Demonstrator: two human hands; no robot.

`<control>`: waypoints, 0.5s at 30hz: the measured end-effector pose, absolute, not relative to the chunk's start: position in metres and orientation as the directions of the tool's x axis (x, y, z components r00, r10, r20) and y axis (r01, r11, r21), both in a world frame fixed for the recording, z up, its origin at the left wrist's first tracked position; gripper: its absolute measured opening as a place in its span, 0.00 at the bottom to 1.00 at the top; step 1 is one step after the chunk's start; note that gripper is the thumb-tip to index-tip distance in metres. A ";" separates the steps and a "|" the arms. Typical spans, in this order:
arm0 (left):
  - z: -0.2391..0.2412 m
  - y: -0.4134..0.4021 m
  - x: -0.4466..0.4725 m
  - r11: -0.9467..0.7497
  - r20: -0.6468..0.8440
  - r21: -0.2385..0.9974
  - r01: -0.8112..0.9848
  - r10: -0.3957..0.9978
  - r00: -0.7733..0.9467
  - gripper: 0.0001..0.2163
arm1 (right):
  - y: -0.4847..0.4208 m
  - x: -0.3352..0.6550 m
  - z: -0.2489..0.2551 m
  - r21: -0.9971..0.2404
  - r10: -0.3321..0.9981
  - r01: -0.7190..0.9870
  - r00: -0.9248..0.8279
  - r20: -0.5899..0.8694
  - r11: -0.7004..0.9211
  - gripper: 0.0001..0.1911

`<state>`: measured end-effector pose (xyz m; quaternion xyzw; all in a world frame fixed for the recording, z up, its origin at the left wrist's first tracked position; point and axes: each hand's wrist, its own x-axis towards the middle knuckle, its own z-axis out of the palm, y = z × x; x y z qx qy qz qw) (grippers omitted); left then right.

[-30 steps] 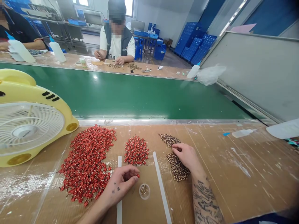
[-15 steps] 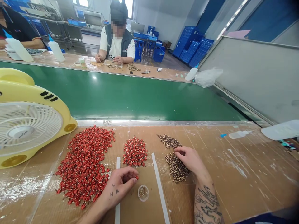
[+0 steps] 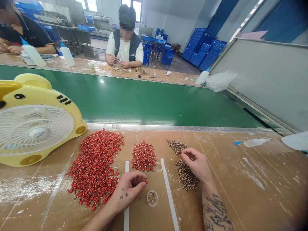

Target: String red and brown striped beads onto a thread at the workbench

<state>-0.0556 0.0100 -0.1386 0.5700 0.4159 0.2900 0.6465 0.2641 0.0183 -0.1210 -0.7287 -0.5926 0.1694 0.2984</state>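
Observation:
My left hand (image 3: 131, 191) is closed in a pinch, with a small red piece (image 3: 145, 182) between thumb and fingertips. Just right of it, a small clear cup (image 3: 152, 198) holding a thin stick stands on the brown board (image 3: 149, 218). My right hand (image 3: 198, 165) hovers at a pile of dark brown-and-gold beads (image 3: 185, 176), thumb and forefinger brought together; anything between them is too small to make out. Behind those fingertips lies a smaller patch of the same beads (image 3: 176, 146). A small heap of red pieces (image 3: 143, 156) sits beyond my left hand.
A large heap of red pieces (image 3: 96, 170) spreads left of my left hand, beside a yellow fan (image 3: 79, 115). Beyond the table edge runs a green belt (image 3: 134, 102). Two people sit across it. A squeeze bottle (image 3: 255, 142) lies at the right.
The view has swung slightly left, so everything appears shifted right. Both hands stay nearly in place, the left still pinching the red piece, the right still at the dark beads.

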 end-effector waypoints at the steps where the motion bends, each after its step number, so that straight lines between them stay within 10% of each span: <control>1: -0.140 0.009 -0.055 0.185 -0.203 0.979 0.086 0.857 0.473 0.05 | 0.017 0.256 -0.120 -0.721 0.957 0.688 0.257 0.133 -0.085 0.11; 10: -0.139 0.009 -0.051 0.175 -0.179 0.984 0.042 0.926 0.333 0.04 | 0.006 0.157 -0.128 -0.987 0.993 0.149 -0.086 -0.079 -0.066 0.10; 15: -0.136 0.008 -0.050 0.120 -0.140 0.989 0.084 0.944 0.300 0.03 | 0.002 0.143 -0.136 -0.989 0.993 0.145 -0.114 -0.017 -0.001 0.11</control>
